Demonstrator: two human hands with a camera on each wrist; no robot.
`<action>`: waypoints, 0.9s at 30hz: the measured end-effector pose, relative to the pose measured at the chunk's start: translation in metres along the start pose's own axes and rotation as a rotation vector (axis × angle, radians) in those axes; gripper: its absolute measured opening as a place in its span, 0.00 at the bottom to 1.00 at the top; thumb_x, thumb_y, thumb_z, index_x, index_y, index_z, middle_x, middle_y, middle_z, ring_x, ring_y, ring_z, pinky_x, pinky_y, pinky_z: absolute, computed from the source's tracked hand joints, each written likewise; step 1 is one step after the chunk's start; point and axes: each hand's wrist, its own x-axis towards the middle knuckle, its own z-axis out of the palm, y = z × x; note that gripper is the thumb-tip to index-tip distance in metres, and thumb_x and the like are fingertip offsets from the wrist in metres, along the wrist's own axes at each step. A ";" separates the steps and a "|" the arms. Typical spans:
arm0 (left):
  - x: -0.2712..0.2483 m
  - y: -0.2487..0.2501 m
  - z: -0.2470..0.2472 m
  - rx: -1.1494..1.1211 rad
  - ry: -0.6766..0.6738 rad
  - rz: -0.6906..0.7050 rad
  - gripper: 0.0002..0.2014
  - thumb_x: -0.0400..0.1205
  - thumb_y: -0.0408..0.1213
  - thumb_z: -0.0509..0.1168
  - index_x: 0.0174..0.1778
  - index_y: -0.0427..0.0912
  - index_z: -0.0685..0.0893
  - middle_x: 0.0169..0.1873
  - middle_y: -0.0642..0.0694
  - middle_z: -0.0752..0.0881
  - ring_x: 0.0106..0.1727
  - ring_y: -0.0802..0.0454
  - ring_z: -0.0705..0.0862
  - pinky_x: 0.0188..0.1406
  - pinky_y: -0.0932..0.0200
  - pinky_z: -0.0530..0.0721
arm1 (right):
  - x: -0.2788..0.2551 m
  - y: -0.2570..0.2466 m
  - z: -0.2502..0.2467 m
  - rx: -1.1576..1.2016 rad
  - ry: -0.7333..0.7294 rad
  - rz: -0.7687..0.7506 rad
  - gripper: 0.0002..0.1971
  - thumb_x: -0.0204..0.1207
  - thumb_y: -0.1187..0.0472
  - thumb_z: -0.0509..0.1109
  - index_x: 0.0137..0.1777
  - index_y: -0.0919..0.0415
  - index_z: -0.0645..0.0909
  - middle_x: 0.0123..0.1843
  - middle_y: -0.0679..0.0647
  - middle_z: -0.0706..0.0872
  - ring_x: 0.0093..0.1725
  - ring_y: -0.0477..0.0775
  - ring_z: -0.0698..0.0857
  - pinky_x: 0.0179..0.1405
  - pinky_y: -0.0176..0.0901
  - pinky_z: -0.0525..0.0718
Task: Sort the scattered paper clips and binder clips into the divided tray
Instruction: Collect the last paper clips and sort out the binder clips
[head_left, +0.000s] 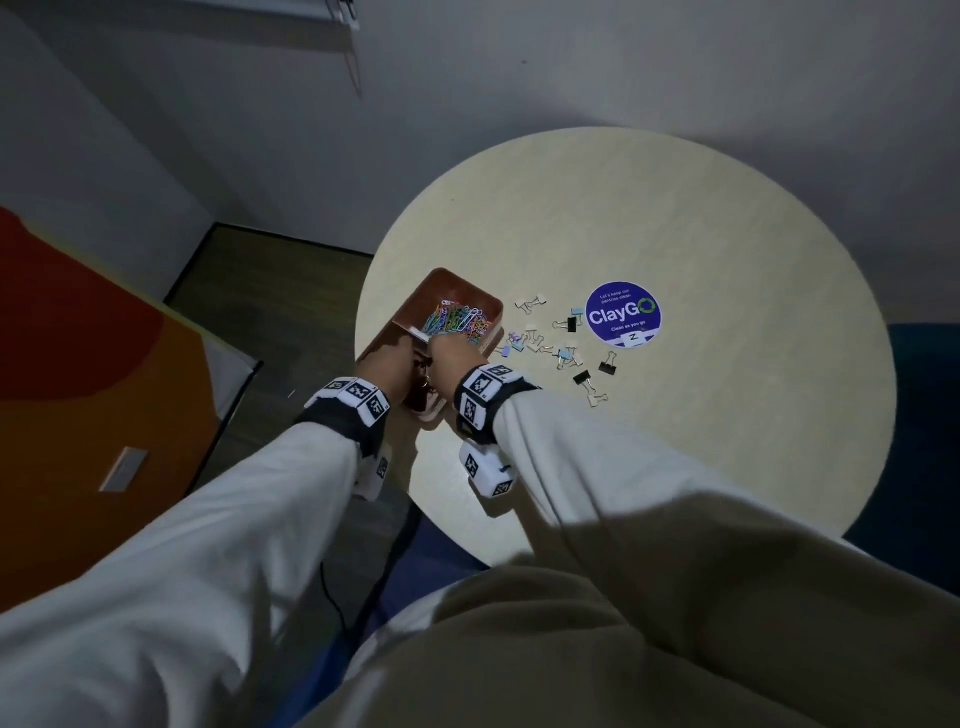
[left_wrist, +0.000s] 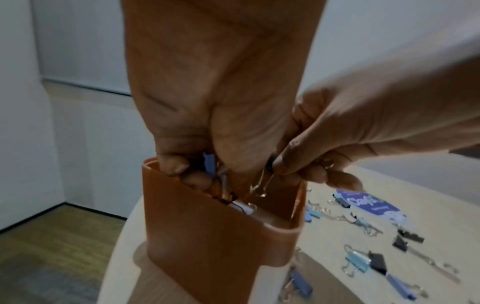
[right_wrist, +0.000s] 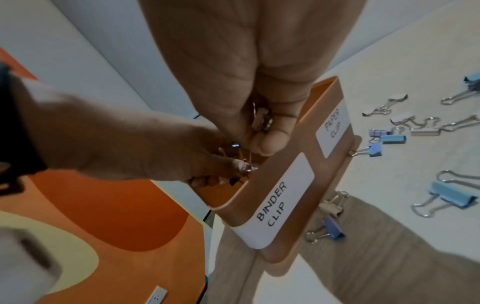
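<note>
- Together, both hands hang over the near compartment of the brown divided tray (right_wrist: 283, 185), the one whose white label reads BINDER CLIP.
- The left hand (left_wrist: 207, 115) has its fingers curled down into that compartment, bunched round several binder clips; a blue one (left_wrist: 209, 164) shows between the fingertips and a white one lies just under them against the tray wall.
- The right hand (right_wrist: 259, 86) meets it from the right, thumb and fingers pinched on a binder clip (left_wrist: 262, 183) whose wire loops dangle into the compartment mouth. The clip's body is mostly hidden by the fingers.
- The tray is smooth, matt plastic with rounded corners and a thin inner divider. Beyond the hands, its far compartment, labelled PAPER CLIP, holds a tangled heap of bright paper clips (head_left: 457, 318) in many colours.
- To the right of the right hand, loose binder clips (head_left: 563, 340) lie scattered on the table: folded metal bodies in black, light blue, lilac and beige, each with two silvery wire handles. One beige and one blue clip lie just beside the tray's right wall.
- The round table (head_left: 701, 218) has a pale cream, faintly mottled top.
- Beyond the scattered clips, a round blue sticker (head_left: 623, 314) lies flat on the table, printed ClayGO.
- Both wrists wear dark bands with black-and-white square markers, above white sleeves.
</note>
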 end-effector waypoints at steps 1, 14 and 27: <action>0.003 -0.001 -0.001 0.024 -0.028 0.011 0.21 0.85 0.38 0.62 0.72 0.33 0.70 0.61 0.29 0.84 0.60 0.32 0.85 0.57 0.42 0.82 | 0.002 -0.004 0.000 -0.021 -0.016 0.011 0.16 0.81 0.74 0.60 0.68 0.72 0.78 0.61 0.68 0.84 0.60 0.66 0.84 0.55 0.51 0.82; -0.003 0.003 0.002 0.056 0.047 0.063 0.12 0.81 0.37 0.64 0.58 0.39 0.85 0.58 0.35 0.87 0.59 0.35 0.86 0.57 0.42 0.84 | -0.006 0.009 0.003 0.085 0.123 -0.025 0.10 0.79 0.68 0.62 0.54 0.63 0.82 0.55 0.63 0.85 0.52 0.64 0.85 0.44 0.49 0.81; -0.010 0.107 0.012 -0.221 0.464 0.407 0.09 0.87 0.36 0.60 0.60 0.38 0.78 0.54 0.39 0.80 0.50 0.42 0.82 0.47 0.49 0.81 | -0.039 0.141 -0.006 -0.055 0.271 0.234 0.17 0.80 0.66 0.64 0.69 0.60 0.75 0.68 0.61 0.73 0.66 0.63 0.76 0.55 0.54 0.82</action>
